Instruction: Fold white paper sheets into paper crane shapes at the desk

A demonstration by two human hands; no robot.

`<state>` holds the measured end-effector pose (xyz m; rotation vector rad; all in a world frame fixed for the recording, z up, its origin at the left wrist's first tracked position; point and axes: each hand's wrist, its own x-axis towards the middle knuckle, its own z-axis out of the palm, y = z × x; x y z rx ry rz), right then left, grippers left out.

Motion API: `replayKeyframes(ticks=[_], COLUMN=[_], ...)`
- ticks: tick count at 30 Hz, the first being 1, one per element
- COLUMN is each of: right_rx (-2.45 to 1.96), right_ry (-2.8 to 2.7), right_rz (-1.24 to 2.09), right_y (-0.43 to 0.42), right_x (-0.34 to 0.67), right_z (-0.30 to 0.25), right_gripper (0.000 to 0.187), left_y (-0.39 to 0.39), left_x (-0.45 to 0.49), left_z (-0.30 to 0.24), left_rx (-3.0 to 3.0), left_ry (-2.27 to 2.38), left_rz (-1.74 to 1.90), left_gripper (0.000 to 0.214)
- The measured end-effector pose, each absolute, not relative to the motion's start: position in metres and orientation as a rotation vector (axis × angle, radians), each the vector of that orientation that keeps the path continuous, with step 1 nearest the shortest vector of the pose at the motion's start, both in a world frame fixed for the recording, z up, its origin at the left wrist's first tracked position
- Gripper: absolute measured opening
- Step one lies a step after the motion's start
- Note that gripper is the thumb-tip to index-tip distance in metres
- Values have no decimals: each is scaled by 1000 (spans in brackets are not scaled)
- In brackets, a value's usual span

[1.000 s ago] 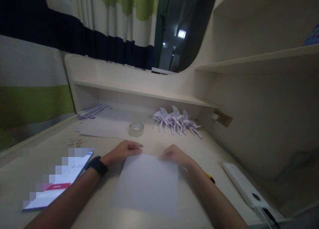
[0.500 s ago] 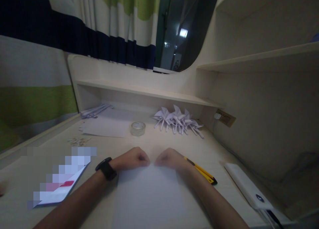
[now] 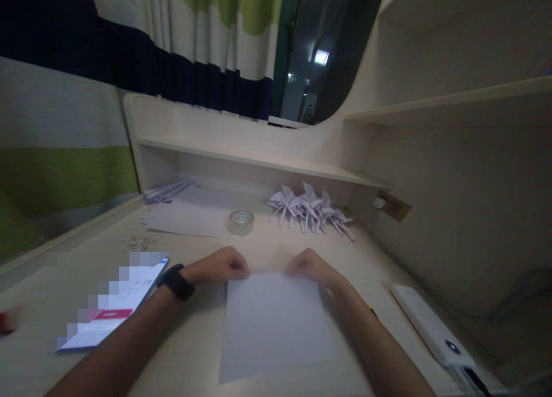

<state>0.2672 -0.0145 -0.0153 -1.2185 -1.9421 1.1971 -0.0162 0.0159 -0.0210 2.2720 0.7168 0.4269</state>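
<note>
A white sheet of paper (image 3: 273,322) lies flat on the pale desk (image 3: 194,351) in front of me. My left hand (image 3: 219,266), with a black watch on the wrist, has its fingers curled and pinches the sheet's far left corner. At the far right corner, my right hand (image 3: 311,266) is curled the same way on the far edge. The two hands sit a little apart along that far edge.
A roll of clear tape (image 3: 240,222) and a heap of folded paper pinwheels (image 3: 308,210) lie beyond the hands. Loose sheets (image 3: 185,218) and paper strips (image 3: 166,191) are back left. A phone (image 3: 114,305) lies left, a white power bank (image 3: 435,331) right.
Both hands have spread apart again along the sheet's far edge after meeting in the middle. The sheet now lies shifted slightly right, and my right arm covers the yellow cutter.
</note>
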Motion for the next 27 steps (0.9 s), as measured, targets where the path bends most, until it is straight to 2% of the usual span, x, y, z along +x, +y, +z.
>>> replayKeyframes(ticks=[7, 12, 14, 19, 27], right_rx=[-1292, -1342, -1337, -1304, -1211], right_ry=[-1847, -1750, -1745, -1815, -2220], right_rz=[1206, 1209, 1223, 1262, 1281], right_y=[-14, -14, -16, -17, -17], right_x=[281, 284, 280, 272, 271], right_z=[-13, -12, -13, -14, -5], right_gripper=[32, 34, 34, 34, 27], left_y=[20, 20, 16, 10, 10], left_x=[-38, -36, -25, -2, 10], left_z=[-7, -1, -4, -24, -42], left_rx=[2182, 2088, 2095, 2204, 2228], left_ry=[831, 1097, 1058, 872, 751], left_rz=[401, 701, 751, 585, 560], left_gripper=[25, 34, 38, 39, 39])
